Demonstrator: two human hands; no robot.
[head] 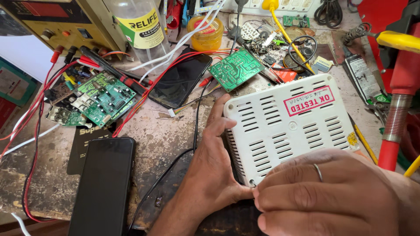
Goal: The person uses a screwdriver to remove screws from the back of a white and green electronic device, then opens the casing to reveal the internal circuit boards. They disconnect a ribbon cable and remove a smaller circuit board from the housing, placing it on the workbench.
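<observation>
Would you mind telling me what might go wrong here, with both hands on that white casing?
The right hand pinches at the casing corner; if a small part is there, it could drop into the clutter. The left hand lies over a black cable and might snag it. Sliding the casing could knock the green board.
</observation>
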